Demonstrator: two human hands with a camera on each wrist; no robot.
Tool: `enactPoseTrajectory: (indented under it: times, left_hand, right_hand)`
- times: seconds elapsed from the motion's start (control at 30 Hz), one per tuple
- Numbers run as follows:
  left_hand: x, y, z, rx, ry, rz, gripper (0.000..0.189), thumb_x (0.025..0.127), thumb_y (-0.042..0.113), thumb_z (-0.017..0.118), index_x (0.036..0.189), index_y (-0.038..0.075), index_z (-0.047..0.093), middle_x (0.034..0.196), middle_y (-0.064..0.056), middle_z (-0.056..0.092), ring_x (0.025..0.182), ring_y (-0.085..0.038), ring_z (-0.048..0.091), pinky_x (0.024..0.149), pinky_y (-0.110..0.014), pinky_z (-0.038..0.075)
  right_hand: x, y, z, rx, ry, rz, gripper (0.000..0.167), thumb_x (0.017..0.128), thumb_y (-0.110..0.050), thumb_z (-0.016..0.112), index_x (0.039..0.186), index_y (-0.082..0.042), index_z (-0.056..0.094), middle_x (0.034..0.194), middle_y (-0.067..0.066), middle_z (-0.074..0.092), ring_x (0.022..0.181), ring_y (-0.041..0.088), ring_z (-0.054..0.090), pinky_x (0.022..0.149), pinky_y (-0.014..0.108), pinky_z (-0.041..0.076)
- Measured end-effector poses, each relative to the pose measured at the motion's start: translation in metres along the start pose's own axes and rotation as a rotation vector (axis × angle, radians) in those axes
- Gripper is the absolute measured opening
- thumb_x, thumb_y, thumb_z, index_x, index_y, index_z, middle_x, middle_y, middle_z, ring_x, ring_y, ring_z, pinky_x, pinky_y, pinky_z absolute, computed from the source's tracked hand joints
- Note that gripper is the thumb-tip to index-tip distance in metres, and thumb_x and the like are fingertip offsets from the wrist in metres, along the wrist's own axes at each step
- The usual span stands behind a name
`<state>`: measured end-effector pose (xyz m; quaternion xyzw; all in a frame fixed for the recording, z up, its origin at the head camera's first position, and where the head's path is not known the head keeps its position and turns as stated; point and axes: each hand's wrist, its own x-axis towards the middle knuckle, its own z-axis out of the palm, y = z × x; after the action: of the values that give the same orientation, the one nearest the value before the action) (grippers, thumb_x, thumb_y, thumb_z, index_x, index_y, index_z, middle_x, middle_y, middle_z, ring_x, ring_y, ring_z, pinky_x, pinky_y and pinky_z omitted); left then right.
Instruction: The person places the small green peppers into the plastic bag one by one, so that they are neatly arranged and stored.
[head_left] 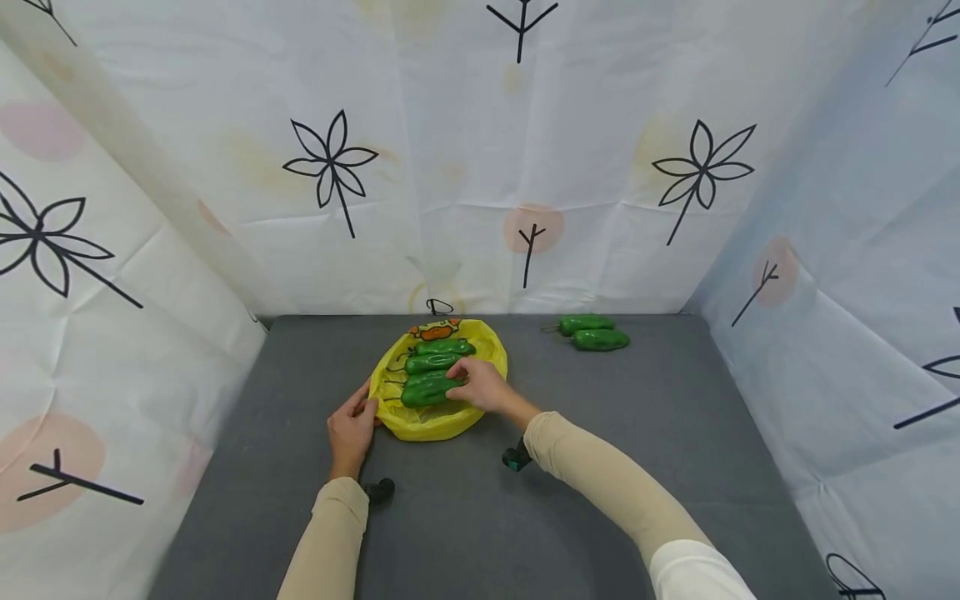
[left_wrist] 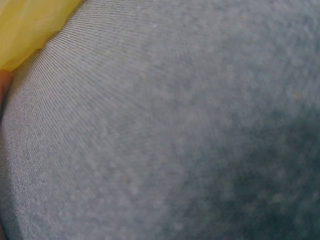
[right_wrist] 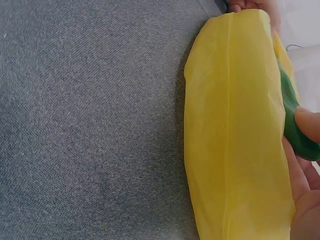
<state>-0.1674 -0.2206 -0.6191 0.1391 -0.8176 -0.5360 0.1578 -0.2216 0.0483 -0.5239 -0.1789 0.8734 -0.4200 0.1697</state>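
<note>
A yellow plastic bag, its rim spread wide and round, sits toward the back of the table with several green peppers lying side by side inside. At its left rim, my left hand holds the edge between thumb and fingers. My right hand reaches in over the right side and grips the end of the nearest pepper. In the right wrist view, the thumb presses on that green pepper behind the bag's yellow wall, with fingers beneath it.
Two more green peppers lie near the back edge of the grey table, right of the bag. White cloth walls printed with plant drawings stand behind and on both sides. Dark wrist cameras hang under the forearms.
</note>
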Motion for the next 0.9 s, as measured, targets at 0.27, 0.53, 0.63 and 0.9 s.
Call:
enactPoseTrajectory:
  times: [0.27, 0.53, 0.63, 0.9]
  left_hand:
    - [0.000, -0.001, 0.000, -0.008, 0.002, 0.016, 0.036, 0.098, 0.022, 0.065, 0.133, 0.030, 0.070, 0.096, -0.014, 0.080, 0.059, 0.002, 0.064, 0.060, -0.012, 0.052]
    - [-0.001, 0.000, 0.001, -0.057, -0.009, 0.005, 0.037, 0.099, 0.023, 0.065, 0.135, 0.030, 0.068, 0.104, -0.015, 0.079, 0.066, 0.005, 0.067, 0.061, -0.013, 0.056]
    - [-0.002, 0.000, 0.001, -0.076, -0.015, -0.002, 0.038, 0.099, 0.023, 0.064, 0.137, 0.030, 0.067, 0.107, -0.015, 0.079, 0.069, 0.006, 0.068, 0.062, -0.014, 0.056]
    - [-0.002, 0.000, 0.001, -0.067, -0.020, -0.001, 0.038, 0.099, 0.023, 0.064, 0.137, 0.029, 0.067, 0.106, -0.017, 0.078, 0.068, 0.006, 0.067, 0.062, -0.014, 0.056]
  right_hand:
    - [0.003, 0.000, 0.002, -0.047, -0.025, 0.002, 0.031, 0.093, -0.017, 0.074, 0.122, -0.008, 0.068, 0.124, 0.010, 0.068, 0.117, 0.027, 0.063, 0.099, 0.041, 0.054]
    - [0.000, -0.004, -0.003, -0.023, -0.078, -0.025, 0.044, 0.096, -0.017, 0.070, 0.137, -0.003, 0.062, 0.139, 0.019, 0.062, 0.129, 0.037, 0.058, 0.106, 0.052, 0.049]
    - [0.000, -0.005, -0.006, -0.042, -0.081, -0.038, 0.043, 0.097, -0.019, 0.069, 0.137, -0.004, 0.062, 0.139, 0.018, 0.061, 0.129, 0.036, 0.058, 0.105, 0.050, 0.050]
    - [-0.003, -0.011, -0.010, -0.122, -0.043, -0.121, 0.041, 0.101, -0.024, 0.065, 0.136, -0.003, 0.062, 0.135, 0.018, 0.060, 0.120, 0.034, 0.060, 0.098, 0.046, 0.052]
